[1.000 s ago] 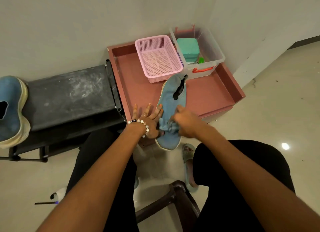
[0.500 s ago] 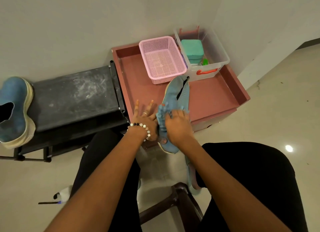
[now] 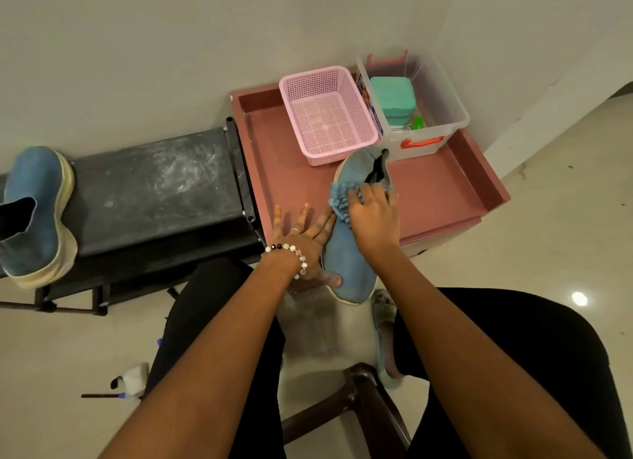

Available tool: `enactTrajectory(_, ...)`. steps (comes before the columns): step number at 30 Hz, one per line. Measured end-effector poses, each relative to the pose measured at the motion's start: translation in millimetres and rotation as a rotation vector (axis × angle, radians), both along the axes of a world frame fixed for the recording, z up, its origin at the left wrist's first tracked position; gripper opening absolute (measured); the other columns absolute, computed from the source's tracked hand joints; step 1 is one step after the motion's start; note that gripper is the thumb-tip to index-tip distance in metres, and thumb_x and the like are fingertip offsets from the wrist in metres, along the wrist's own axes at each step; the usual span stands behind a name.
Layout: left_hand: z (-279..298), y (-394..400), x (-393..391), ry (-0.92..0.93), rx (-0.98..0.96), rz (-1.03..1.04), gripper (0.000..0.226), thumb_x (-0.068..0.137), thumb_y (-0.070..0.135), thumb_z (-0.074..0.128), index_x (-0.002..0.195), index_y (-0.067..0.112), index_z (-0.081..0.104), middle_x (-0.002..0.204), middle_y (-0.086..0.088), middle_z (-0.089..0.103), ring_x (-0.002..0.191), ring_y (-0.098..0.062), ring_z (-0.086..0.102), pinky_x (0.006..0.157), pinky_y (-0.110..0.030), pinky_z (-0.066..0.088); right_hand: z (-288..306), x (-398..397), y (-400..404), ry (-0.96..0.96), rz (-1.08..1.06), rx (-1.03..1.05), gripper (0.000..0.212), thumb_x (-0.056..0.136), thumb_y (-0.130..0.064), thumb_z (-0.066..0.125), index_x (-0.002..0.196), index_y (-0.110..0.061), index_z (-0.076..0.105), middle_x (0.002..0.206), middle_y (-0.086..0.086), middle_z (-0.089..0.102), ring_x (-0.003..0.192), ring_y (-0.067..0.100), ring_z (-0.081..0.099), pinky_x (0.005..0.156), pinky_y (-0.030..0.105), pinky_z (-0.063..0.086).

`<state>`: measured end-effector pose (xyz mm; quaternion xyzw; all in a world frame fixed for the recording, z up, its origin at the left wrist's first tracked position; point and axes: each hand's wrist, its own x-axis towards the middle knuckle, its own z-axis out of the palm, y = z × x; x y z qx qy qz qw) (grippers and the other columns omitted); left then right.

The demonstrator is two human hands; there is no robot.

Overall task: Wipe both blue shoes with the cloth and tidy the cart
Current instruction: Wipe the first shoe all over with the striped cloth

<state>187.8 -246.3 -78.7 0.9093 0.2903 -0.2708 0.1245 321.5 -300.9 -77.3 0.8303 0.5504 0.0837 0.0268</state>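
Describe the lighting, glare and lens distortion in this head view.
Head view: soft, even indoor light; one bright ceiling-light glare spot on the glossy floor at right. Wide-angle bending bows the black bench and stretches the forearms. The shoe, cloth and pink basket read sharp.

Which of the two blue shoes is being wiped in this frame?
The blue shoe on the pink cart, under the right hand and cloth; the left hand steadies it. The other shoe sits untouched on the black bench.
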Motion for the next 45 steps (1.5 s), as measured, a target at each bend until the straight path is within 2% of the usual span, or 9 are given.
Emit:
enactTrajectory(5,-2.5,-0.8,-1.8,0.016,0.018,-0.025,0.118,0.067,0.088,0.040,0.144,0.029,-0.028,0.153,0.013,-0.030,0.140,-0.026,-0.030,0.089,-0.065,-0.032,7.5,-10.0,5.4,0.122,-0.107,0.000,0.021,0.076,0.001,0.062,0.097,-0.001,0.067,0.096,0.018,0.066,0.098,0.036,0.058,0.088,0.046,0.043)
enactTrajectory(9,-4.9,-0.1,-0.5,0.031,0.009,-0.059,0.115,0.065,0.089,0.039,0.147,0.032,-0.018,0.156,0.009,-0.022,0.137,-0.027,-0.035,0.092,-0.067,-0.031,8.7,-28.0,-32.2,0.318,0.020,-0.153,0.049,0.079,-0.013,0.066,0.126,-0.007,0.054,0.118,0.015,0.059,0.114,0.034,0.048,0.096,0.043,0.034)
enactTrajectory(12,-4.6,0.2,-0.8,0.008,-0.023,-0.062,0.116,0.065,0.086,0.046,0.146,0.036,-0.020,0.148,0.013,-0.038,0.136,-0.027,-0.037,0.097,-0.069,-0.027,8.0,-37.3,-49.6,0.410,0.033,-0.200,0.061,0.068,-0.028,0.077,0.122,-0.010,0.057,0.117,0.010,0.059,0.114,0.031,0.047,0.093,0.039,0.033)
enactTrajectory(16,-5.1,0.2,-0.1,-0.002,-0.036,-0.047,0.115,0.069,0.081,0.049,0.148,0.031,-0.018,0.154,0.008,-0.029,0.138,-0.026,-0.033,0.099,-0.066,-0.027,-6.4,-17.3,-33.4,0.101,0.103,-0.043,0.034,0.058,-0.021,0.082,0.089,-0.014,0.071,0.084,0.006,0.068,0.083,0.027,0.061,0.072,0.033,0.046)
enactTrajectory(19,-3.3,0.2,0.9,-0.007,-0.040,-0.016,0.124,0.069,0.077,0.055,0.144,0.025,-0.028,0.154,0.008,-0.030,0.141,-0.026,-0.029,0.097,-0.066,-0.027,-5.6,7.8,-4.4,-0.055,0.046,0.061,0.026,0.063,-0.011,0.075,0.089,-0.011,0.070,0.083,0.008,0.068,0.081,0.028,0.062,0.073,0.036,0.048)
enactTrajectory(26,-7.3,-0.5,0.9,-0.002,-0.024,-0.019,0.126,0.067,0.079,0.055,0.145,0.023,-0.026,0.154,0.005,-0.029,0.138,-0.028,-0.033,0.098,-0.066,-0.026,-1.4,-13.4,-3.1,0.200,-0.082,0.045,0.038,0.073,-0.003,0.066,0.111,-0.005,0.064,0.101,0.016,0.066,0.102,0.035,0.057,0.094,0.046,0.041)
enactTrajectory(32,-7.7,8.6,2.7,-0.048,-0.084,-0.072,0.127,0.064,0.072,0.066,0.146,0.032,-0.023,0.149,0.010,-0.039,0.138,-0.027,-0.033,0.099,-0.068,-0.025,-5.5,-48.0,-55.1,0.294,-0.013,-0.005,0.038,0.051,-0.007,0.082,0.087,-0.011,0.071,0.079,0.008,0.068,0.080,0.031,0.062,0.073,0.038,0.048)
enactTrajectory(38,-6.6,10.9,4.9,-0.018,-0.107,-0.057,0.132,0.064,0.069,0.068,0.146,0.026,-0.025,0.154,0.007,-0.028,0.141,-0.025,-0.029,0.101,-0.068,-0.022,-7.6,6.7,-13.3,0.023,0.004,0.083,0.027,0.061,-0.007,0.077,0.087,-0.007,0.070,0.081,0.012,0.068,0.081,0.033,0.061,0.074,0.039,0.048)
enactTrajectory(45,-6.2,10.4,5.6,-0.004,-0.082,-0.046,0.132,0.061,0.075,0.065,0.146,0.027,-0.024,0.156,0.008,-0.024,0.142,-0.025,-0.027,0.099,-0.071,-0.020,-11.9,-7.7,-3.0,0.048,-0.152,0.138,0.025,0.059,-0.006,0.078,0.083,-0.010,0.072,0.075,0.007,0.067,0.078,0.027,0.062,0.072,0.034,0.050)
